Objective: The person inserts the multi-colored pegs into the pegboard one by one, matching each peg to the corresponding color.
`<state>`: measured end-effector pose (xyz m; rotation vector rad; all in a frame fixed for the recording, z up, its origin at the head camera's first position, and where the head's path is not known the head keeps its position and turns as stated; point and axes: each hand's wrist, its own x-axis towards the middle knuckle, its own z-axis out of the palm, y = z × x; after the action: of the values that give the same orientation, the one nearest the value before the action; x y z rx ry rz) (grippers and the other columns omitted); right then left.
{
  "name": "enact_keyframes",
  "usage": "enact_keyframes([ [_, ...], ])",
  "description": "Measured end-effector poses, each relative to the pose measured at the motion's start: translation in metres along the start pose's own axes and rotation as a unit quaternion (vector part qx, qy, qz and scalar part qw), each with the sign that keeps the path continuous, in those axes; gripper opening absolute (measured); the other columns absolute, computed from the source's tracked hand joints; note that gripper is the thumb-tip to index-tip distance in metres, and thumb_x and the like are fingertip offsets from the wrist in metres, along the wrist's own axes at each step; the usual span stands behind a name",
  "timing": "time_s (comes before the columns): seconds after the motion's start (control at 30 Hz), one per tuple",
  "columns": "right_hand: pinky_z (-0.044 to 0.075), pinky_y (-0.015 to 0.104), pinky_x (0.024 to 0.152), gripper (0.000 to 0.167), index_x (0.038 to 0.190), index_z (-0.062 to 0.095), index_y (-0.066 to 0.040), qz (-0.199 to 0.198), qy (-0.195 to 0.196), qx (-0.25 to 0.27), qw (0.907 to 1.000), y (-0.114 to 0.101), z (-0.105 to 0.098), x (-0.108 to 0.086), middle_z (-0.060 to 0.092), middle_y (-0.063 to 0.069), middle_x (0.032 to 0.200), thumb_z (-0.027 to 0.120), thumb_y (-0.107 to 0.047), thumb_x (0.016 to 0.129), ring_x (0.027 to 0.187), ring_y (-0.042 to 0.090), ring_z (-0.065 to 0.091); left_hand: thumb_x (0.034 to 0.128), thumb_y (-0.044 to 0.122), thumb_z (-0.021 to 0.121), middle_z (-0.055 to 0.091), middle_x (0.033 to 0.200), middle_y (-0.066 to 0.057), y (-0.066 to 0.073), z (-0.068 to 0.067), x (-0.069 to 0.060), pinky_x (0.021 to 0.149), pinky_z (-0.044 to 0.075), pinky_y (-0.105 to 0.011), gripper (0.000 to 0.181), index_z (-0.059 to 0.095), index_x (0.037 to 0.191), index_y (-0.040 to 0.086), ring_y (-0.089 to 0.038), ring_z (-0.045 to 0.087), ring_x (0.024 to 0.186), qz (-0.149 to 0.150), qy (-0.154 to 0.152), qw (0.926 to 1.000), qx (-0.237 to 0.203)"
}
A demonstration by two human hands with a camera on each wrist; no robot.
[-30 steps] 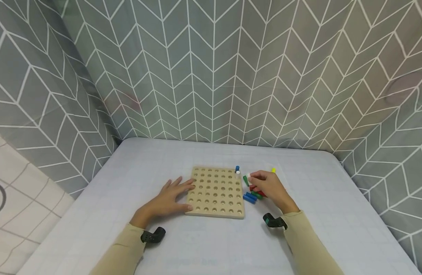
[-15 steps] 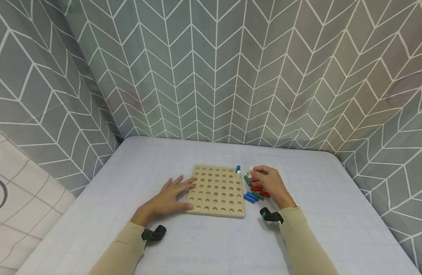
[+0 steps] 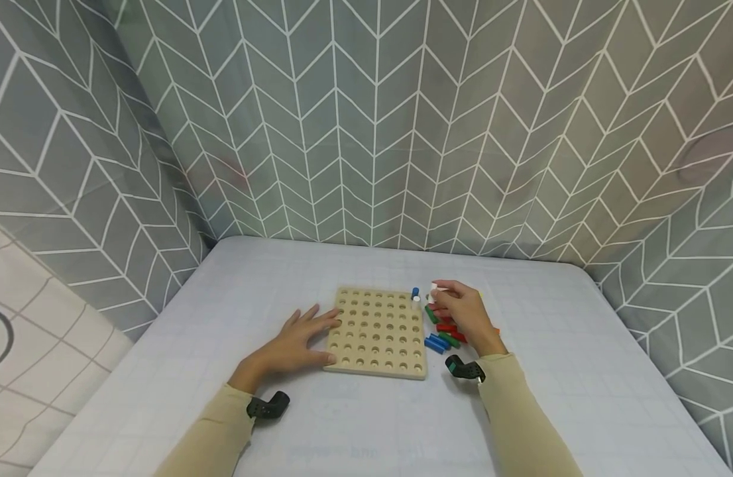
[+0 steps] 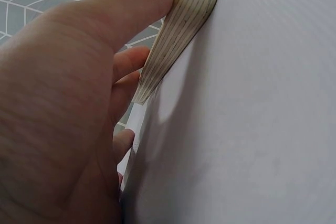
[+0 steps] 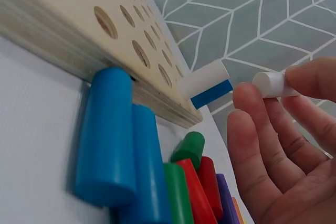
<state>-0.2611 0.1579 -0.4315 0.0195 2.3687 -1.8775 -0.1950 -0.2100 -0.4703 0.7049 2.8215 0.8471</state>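
A square wooden pegboard (image 3: 360,368) with rows of holes lies on the table. Near its far right corner stand a blue peg (image 3: 415,291) and a white peg (image 3: 416,303). My left hand (image 3: 290,348) has its fingers spread, with the thumb and fingertips touching the board's left side; the left wrist view shows the thumb against the layered board edge (image 4: 184,24). Just right of the board, my right hand (image 3: 466,313) pinches another white peg (image 5: 270,84) between thumb and fingers, raised above the loose pegs.
Loose pegs lie right of the board: blue pegs (image 5: 105,140), green pegs (image 3: 431,314), red pegs (image 3: 447,328) and a purple peg (image 5: 227,198), with orange and yellow ones partly hidden. A patterned grey curtain (image 3: 372,132) hangs behind the white table (image 3: 271,278).
My right hand has moved up and slightly away from me with the white peg, uncovering more of the red and green pegs. The left hand stays at the board's edge.
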Motion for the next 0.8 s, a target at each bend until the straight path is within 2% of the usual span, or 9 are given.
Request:
enact_keyframes([
  [0.17,0.060,0.035,0.082,0.044,0.137,0.058,-0.007,0.003,0.004,0.026,0.9997,0.000,0.004,0.004,0.068,0.017,0.118,0.066,-0.027,0.098,0.094,0.028,0.072,0.0846,0.060,0.069,0.027,0.163,0.009,0.001,0.000,-0.002,0.121,-0.005,-0.055,0.076,0.050,0.148,0.024,-0.031,0.007,0.153,0.007,0.002,1.0000,-0.004],
  [0.4,0.059,0.031,0.084,0.041,0.135,0.059,-0.012,0.018,0.016,0.020,0.9995,-0.002,0.008,0.009,0.067,0.014,0.120,0.065,-0.030,0.098,0.095,0.026,0.071,0.0854,0.060,0.069,0.027,0.163,0.008,0.001,0.000,-0.001,0.121,-0.005,-0.056,0.075,0.050,0.148,0.023,-0.033,0.007,0.153,0.010,0.002,0.9999,-0.002],
  [0.57,0.058,0.028,0.084,0.043,0.137,0.057,-0.009,0.005,0.023,0.018,0.9996,-0.004,0.009,0.010,0.065,0.015,0.121,0.063,-0.029,0.099,0.100,0.025,0.070,0.0856,0.059,0.069,0.027,0.163,0.008,0.000,-0.001,0.001,0.121,-0.005,-0.055,0.075,0.049,0.149,0.023,-0.032,0.008,0.153,0.014,0.007,0.9999,0.000],
  [0.8,0.058,0.027,0.083,0.041,0.136,0.058,-0.007,-0.027,0.030,-0.005,0.9992,0.001,0.012,0.014,0.066,0.015,0.118,0.063,-0.026,0.100,0.098,0.024,0.071,0.0847,0.061,0.069,0.027,0.163,0.009,0.000,-0.001,0.000,0.121,-0.006,-0.055,0.076,0.050,0.148,0.024,-0.032,0.007,0.153,0.012,0.003,0.9999,-0.007],
])
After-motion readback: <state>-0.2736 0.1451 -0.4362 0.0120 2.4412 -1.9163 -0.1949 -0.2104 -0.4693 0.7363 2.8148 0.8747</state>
